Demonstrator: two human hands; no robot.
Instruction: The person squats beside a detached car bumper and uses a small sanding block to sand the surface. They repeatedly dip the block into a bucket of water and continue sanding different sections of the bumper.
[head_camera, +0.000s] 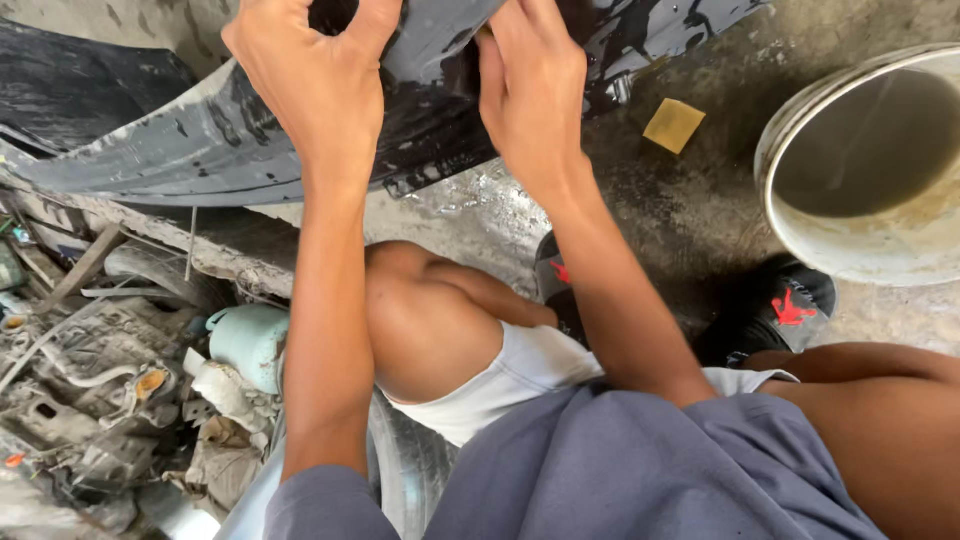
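A large curved black plastic panel (220, 140), wet and glossy, lies across the concrete ground at the top of the head view. My left hand (310, 80) grips its upper edge, fingers curled over the rim. Just to the right, my right hand (535, 90) presses flat on the same panel, fingers pointing up and partly tucked against the black surface. Both forearms reach forward over my bent knees.
A white bucket (800, 215) of murky water stands at the right. A small yellow sponge (673, 125) lies on the wet concrete. Scrap metal and engine parts (90, 370) pile up at the lower left, with a pale green canister (250, 340).
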